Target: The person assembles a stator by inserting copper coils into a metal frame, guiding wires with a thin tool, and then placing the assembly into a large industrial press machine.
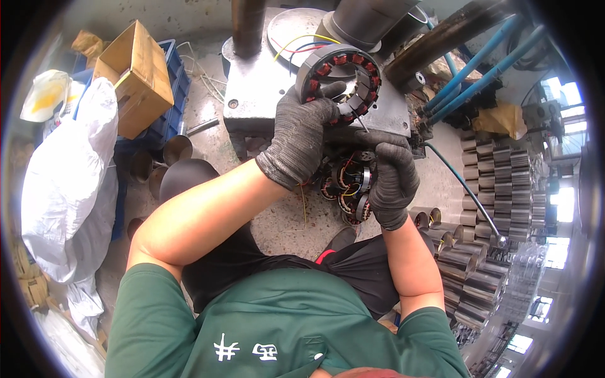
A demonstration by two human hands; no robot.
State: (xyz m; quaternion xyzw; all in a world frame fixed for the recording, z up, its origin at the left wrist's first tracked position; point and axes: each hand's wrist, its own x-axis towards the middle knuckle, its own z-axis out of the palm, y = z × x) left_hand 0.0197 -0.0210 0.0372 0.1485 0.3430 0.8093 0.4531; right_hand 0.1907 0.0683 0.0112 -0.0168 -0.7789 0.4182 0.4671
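Grey workshop concrete spreads below, with a metal press base (258, 82) at twelve o'clock and stacked steel cylinders (504, 183) at three. Gloved left hand (301, 135) curls tight around the rim of a ring-shaped motor stator (340, 79) with copper windings, held over the base. Gloved right hand (392, 173), at the stator's five o'clock, seems to pinch a thin wire (359, 120) reaching its lower edge, though that grip is hard to make out.

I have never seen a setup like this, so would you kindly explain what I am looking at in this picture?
It is one fisheye view from a camera on a person's head, looking down at their own gloved hands. The left hand grips a ring-shaped motor stator with copper windings and coloured wires, above a grey metal press base. The right hand holds a thin pointed tool against it. More stators lie below, shiny metal cylinders at the right, and a cardboard box at the left.
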